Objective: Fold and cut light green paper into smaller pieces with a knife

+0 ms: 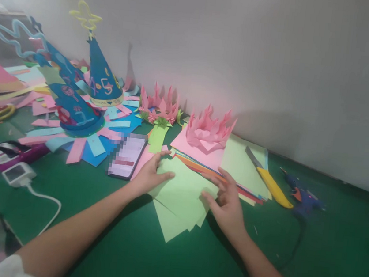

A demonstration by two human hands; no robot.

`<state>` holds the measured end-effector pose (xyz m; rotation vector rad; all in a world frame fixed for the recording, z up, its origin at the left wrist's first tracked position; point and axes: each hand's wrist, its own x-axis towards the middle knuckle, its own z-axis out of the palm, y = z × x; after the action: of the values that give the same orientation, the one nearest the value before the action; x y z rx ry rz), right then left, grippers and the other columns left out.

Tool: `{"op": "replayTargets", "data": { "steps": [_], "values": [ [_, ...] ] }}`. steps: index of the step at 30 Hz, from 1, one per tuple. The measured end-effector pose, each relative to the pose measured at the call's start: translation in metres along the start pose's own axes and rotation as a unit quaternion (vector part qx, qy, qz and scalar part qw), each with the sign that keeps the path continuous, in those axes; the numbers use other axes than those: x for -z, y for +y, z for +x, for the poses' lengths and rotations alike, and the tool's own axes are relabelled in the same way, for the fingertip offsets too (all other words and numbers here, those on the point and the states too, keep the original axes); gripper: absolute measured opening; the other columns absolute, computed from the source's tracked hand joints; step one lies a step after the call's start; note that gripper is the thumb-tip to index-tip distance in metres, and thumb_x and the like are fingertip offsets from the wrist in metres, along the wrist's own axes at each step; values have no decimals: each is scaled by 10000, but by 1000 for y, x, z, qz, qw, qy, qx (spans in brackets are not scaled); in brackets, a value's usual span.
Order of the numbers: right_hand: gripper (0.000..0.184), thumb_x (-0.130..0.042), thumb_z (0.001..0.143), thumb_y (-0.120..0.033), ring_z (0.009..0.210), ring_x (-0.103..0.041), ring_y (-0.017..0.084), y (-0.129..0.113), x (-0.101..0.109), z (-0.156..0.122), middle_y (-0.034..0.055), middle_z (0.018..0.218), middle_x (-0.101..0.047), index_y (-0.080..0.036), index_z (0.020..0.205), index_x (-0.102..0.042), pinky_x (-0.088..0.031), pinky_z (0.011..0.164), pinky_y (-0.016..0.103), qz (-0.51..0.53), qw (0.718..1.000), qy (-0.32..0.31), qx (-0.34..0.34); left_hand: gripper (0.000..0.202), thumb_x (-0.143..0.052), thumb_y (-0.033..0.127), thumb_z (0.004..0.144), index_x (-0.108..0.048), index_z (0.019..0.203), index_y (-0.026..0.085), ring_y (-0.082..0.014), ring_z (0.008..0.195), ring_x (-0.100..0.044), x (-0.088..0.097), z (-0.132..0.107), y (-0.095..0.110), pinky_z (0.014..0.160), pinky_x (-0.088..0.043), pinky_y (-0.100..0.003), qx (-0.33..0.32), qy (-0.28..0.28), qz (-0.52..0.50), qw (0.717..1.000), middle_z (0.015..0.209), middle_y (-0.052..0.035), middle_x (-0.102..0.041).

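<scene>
Several light green paper sheets (179, 209) lie unevenly fanned between my hands. My left hand (150, 174) holds the left edge of the upper sheets, its thumb over the paper. At the right edge my right hand (228, 203) has its thumb and bent fingers around the paper; part of this grip is hidden. Just beyond, a pink paper crown (208, 130) stands on a pile of coloured paper (240, 162). A phone (128, 156) lies to the left of my left hand.
A yellow utility knife (274, 186) and a blue glue gun (304, 196) lie at the right. Blue cone hats (104, 69), paper strips (75, 150) and another pink crown (160, 104) stand toward the back left. A white cable (52, 203) crosses the green table (156, 268).
</scene>
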<state>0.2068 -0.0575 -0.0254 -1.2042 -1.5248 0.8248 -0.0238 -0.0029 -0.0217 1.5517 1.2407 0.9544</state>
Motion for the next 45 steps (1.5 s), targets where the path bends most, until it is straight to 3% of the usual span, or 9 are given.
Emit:
{"op": "replayTargets", "data": {
  "steps": [3,6,10,16,23,28,33,42,45],
  "values": [
    [453,-559,853,-350,958,-643,221,2,2,1,98,1163,-642,-237,1279,-455,-550,732,341,-101,992,-78,-22,511,-636,267,778,-451,1248,190,-211,1084,-552,4,1,1,917,-460,-361,-43,-1,5,999,1263,-93,-530],
    [340,-500,881,-364,1058,-595,259,2,3,1,89,1156,-643,-228,1185,-568,-488,882,417,-229,967,-93,52,460,-594,223,796,-464,1237,195,-211,1060,-571,3,-1,3,936,-460,-386,-69,-17,69,995,1222,-76,-566],
    [453,-497,884,-388,1192,-491,287,2,1,-1,100,1302,-548,-225,1306,-481,-400,978,486,-331,929,-96,132,532,-574,107,764,-438,1272,186,-238,1177,-496,0,-6,3,1026,-392,-442,-122,-22,188,974,1257,-96,-530],
    [569,-510,861,-477,1168,-490,305,2,1,-2,138,1288,-538,-167,1333,-442,-407,948,470,-409,896,-105,135,553,-576,64,734,-460,1261,186,-293,1257,-398,0,-10,6,1042,-361,-508,-184,7,301,936,1299,-147,-429],
    [502,-629,772,-445,847,-568,263,-1,6,1,84,920,-613,-182,1183,-512,-464,725,401,-365,924,-102,55,435,-388,-32,752,-550,1096,180,-239,1189,-496,-7,-15,8,963,-460,-424,-249,-142,323,902,1276,-123,-513],
    [326,-544,818,-299,706,-555,182,-1,4,2,23,802,-556,-208,1126,-491,-475,654,325,-233,969,-80,0,249,-500,139,849,-556,1089,175,-264,1173,-503,-10,-16,9,965,-438,-459,-243,-118,337,902,1273,-135,-526],
    [268,-510,820,-280,606,-527,124,-1,3,2,-6,761,-509,-218,1077,-465,-468,554,244,-102,994,-31,-28,501,-695,405,762,-510,1183,205,-314,1240,-435,-9,-15,9,986,-387,-519,-247,-130,343,897,1347,-152,-462],
    [261,-495,864,-365,536,-563,154,-1,11,3,-26,624,-609,-222,1064,-583,-453,553,272,-210,976,-16,-51,829,-761,363,694,-292,1363,221,-362,1319,-320,-11,-17,3,1006,-363,-561,-223,-64,332,914,1438,-206,-293],
    [287,-447,897,-370,696,-640,198,2,16,5,23,786,-700,-226,1073,-622,-487,635,311,-238,971,-1,-24,860,-759,311,685,-253,1377,237,-361,1316,-310,-12,-16,1,1017,-351,-566,-210,-22,301,930,1438,-187,-270]
  ]
}}
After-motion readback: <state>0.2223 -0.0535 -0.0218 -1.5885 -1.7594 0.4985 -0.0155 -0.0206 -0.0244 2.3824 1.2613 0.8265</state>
